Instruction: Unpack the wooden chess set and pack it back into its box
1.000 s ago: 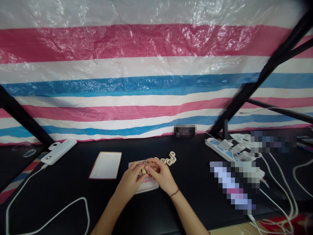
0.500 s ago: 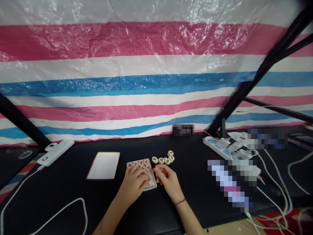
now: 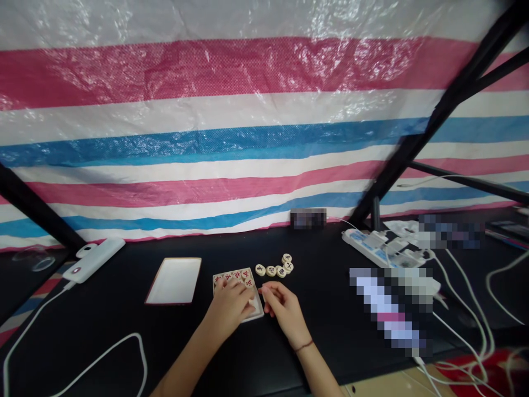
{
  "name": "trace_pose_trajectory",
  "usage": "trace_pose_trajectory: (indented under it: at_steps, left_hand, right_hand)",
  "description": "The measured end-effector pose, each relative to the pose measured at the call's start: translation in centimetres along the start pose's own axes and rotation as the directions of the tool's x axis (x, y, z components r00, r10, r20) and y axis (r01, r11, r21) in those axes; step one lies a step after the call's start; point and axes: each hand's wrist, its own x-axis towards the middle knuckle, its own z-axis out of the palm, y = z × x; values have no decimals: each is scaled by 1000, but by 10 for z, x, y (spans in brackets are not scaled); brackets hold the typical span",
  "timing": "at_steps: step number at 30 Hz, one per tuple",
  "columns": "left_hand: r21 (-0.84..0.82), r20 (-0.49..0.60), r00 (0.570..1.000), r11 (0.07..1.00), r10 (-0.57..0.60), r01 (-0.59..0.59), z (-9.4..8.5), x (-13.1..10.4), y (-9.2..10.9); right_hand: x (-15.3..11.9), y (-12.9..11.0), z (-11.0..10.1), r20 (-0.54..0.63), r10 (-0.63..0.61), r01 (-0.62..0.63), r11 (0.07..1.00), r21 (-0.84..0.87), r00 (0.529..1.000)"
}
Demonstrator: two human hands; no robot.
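A small white box (image 3: pixel 258 313) holds several round pieces with red characters (image 3: pixel 237 275). My left hand (image 3: pixel 231 303) lies over the box with its fingers bent onto the pieces; what its fingertips touch is hidden. Just right of the box, my right hand (image 3: pixel 281 303) has its thumb and index finger together, and whether something small is between them cannot be made out. Several round pieces with dark characters (image 3: pixel 271 271) stand on the black table beyond my right hand, some of them stacked.
A white box lid (image 3: pixel 176 281) lies open side up on the left of the black table (image 3: pixel 173 342). Further left is a white device (image 3: pixel 99 262) with a cable. A power strip (image 3: pixel 367 246), cables and a blurred-out device (image 3: pixel 388 309) occupy the right.
My left hand has shifted slightly over the box, its fingers more bent. My right hand has hardly moved. The view has tilted a little.
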Motion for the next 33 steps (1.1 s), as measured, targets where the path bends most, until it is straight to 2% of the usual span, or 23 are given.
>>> trace_pose_trajectory:
  at_steps: [3,6,13,20,23,26,28,31,33]
  left_hand:
    - [31,-17,999,999,-27,27,2,2,3]
    - [37,16,998,997,-64,63,1,3,6]
    - [-32,58,995,996,-81,83,-1,0,7]
    - [51,33,999,998,-25,23,1,-4,-2]
    - [50,8,1000,999,-19,18,-1,-7,-8]
    - [16,-50,998,999,-37,37,-2,-11,-16]
    - [14,-86,995,999,-46,48,-1,-15,-21]
    - [39,-107,993,998,-46,50,5,-18,-31]
    - [50,-90,995,997,-47,51,11,-18,-37]
  right_hand:
    - [0,3,-1,-2,2,-2,1000,5,1000]
    - [0,6,-2,-8,5,-5,1000,12,1000]
    - [0,12,-5,-15,1,-1,1000,8,1000]
    - [2,14,-5,-32,-11,10,999,-36,999]
    - [1,9,-4,7,-91,92,985,-147,996]
    - [-2,-3,-1,120,-239,266,907,-326,964]
    - [-4,-12,4,232,-300,377,797,-471,925]
    - [-5,-21,12,377,-284,470,603,-645,882]
    - [-3,-23,15,429,-241,490,502,-713,871]
